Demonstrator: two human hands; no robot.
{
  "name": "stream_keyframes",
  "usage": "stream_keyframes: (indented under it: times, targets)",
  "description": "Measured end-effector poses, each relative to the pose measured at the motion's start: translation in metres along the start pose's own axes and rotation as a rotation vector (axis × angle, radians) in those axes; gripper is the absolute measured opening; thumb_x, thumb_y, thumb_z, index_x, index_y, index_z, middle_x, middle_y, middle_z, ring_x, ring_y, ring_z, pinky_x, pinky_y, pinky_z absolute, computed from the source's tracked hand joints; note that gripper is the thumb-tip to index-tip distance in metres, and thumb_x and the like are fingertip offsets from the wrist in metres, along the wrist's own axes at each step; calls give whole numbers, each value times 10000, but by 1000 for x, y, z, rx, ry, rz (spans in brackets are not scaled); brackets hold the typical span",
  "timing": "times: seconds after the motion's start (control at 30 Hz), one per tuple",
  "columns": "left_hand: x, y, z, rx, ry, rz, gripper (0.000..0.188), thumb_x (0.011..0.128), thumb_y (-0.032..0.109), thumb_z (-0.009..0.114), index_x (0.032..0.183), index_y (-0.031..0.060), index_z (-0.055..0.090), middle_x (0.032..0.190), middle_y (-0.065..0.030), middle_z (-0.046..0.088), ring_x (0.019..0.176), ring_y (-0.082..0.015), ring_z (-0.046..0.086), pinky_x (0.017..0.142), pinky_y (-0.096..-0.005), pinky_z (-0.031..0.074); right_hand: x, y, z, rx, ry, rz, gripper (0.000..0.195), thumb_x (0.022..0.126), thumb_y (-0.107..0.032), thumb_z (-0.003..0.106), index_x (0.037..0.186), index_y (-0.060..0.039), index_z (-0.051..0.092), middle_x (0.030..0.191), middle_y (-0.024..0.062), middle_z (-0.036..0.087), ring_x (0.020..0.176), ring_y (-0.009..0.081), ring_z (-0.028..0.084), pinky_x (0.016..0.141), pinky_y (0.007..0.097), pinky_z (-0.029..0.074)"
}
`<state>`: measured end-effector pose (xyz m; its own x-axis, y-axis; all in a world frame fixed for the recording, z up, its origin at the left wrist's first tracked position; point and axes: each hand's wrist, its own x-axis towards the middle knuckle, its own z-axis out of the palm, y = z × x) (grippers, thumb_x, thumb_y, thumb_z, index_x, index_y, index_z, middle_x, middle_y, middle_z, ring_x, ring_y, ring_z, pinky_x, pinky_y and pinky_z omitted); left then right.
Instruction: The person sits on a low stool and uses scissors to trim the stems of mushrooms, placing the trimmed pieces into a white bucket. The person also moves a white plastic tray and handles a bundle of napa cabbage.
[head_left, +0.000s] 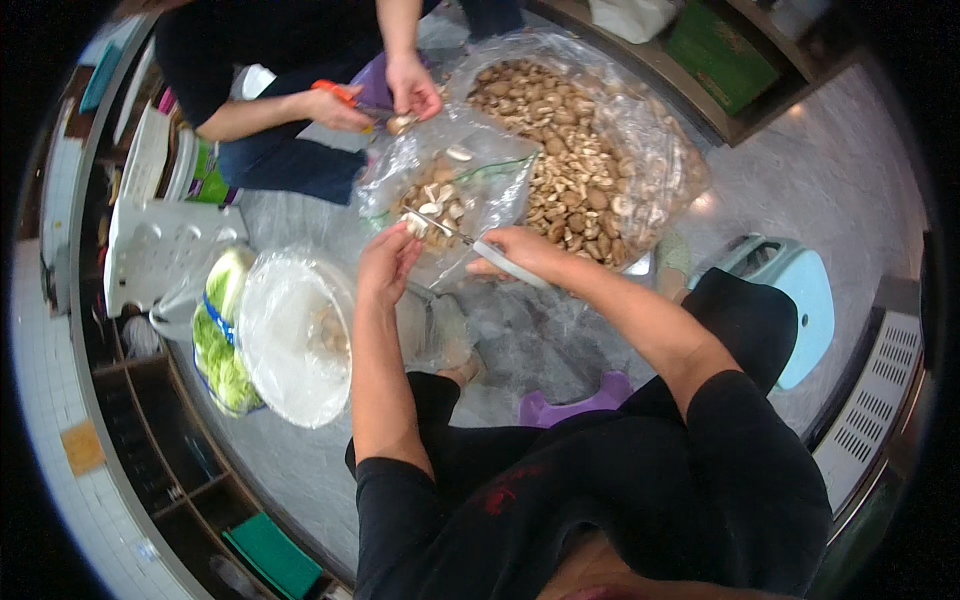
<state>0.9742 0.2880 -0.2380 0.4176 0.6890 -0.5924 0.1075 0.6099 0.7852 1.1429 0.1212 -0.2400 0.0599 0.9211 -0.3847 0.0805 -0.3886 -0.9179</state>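
Observation:
My left hand (390, 259) holds a pale mushroom (416, 225) in its fingertips. In my right hand (510, 251) is a pair of scissors (514, 266) with white handles, its blades reaching to that mushroom. Both hands are over a clear plastic bag (495, 202) with cut mushroom pieces (439, 199) in it. Beyond my right hand lies a large clear bag full of brown mushrooms (570, 157). Across from me, another person's hands hold orange-handled scissors (334, 91) and a mushroom (400, 124).
A round container lined with clear plastic (296, 337) stands left of my left forearm, beside leafy cabbages (221, 360). Purple stool (577, 401) below me; light blue stool (806, 300) at right. Shelving lines the left, with a white perforated panel (165, 251) near it.

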Motion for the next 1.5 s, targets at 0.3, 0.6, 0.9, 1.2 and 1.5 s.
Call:
stream_keyframes:
  times: [0.3,0.6,0.9,1.2,1.5]
  targets:
    - [51,-31,161,464,-378,603,260,816,-2,551,1074,-16,573,937,-96,625,810,-154,604,727,-274,500,-39,80,-50,558,539,22,513,804,-355,680,1142,-18,492,707,19,549,588,93,507,504,238,394]
    - [231,-117,254,990,-51,551,291,779,191,587,990,-8,619,882,-179,655,809,-312,629,731,-359,484,-56,136,-104,908,717,29,305,898,-242,576,1104,-54,453,687,-15,426,562,62,396,469,224,341]
    - [202,-125,261,651,-308,93,250,800,46,637,1024,1,536,841,-47,601,724,-140,584,598,-260,486,-36,175,-86,461,859,114,700,765,-494,668,1222,-13,444,943,137,588,850,230,586,734,339,468]
    - [78,-106,233,40,-187,277,175,833,17,581,974,28,477,870,-44,547,731,-100,526,638,-226,459,-64,112,-72,242,634,272,793,711,-498,699,1245,8,402,1032,176,594,950,260,585,828,352,446]
    - [9,-100,201,242,-111,540,247,771,-29,595,991,8,491,872,-35,548,762,-70,518,612,-197,435,-76,86,-43,-36,727,170,497,725,-467,695,984,-72,539,756,108,635,708,264,623,657,360,469]
